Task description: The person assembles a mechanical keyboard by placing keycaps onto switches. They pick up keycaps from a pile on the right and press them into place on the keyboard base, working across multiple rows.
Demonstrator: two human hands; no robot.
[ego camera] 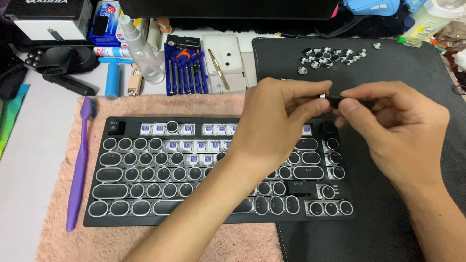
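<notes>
left fingers: the left hand [279, 121] has thumb and forefinger pressed onto the silvery end of a small dark keycap [334, 101], pinching it from the left.
right fingers: the right hand [398, 131] pinches the same keycap from the right, thumb and forefinger closed on its dark end; the other fingers are curled loosely under.
keycap: held in the air between both hands, above the upper right corner of the keyboard; its shape is mostly hidden by the fingertips.
keyboard: a black keyboard [145, 194] with round, silver-rimmed caps lies under the hands; in its upper rows several caps are off, showing white switches with purple stems [194, 145].
loose caps: a small heap of round silver-rimmed keycaps [330, 56] sits well beyond the hands, with a few strays near it.
mat: a black mat [412, 63] lies under the loose caps and the right end of the keyboard.
towel: a pink fluffy towel [63, 233] lies under the rest of the keyboard.
toothbrush: a purple toothbrush [78, 170] lies on the towel just left of the keyboard, head away from the person.
further back: a blue rack of small screwdrivers [184, 73], a clear spray bottle [143, 51], a blue cylinder cell [112, 80] and tweezers [218, 68] on a white tray rest on the pale surface [29, 170].
</notes>
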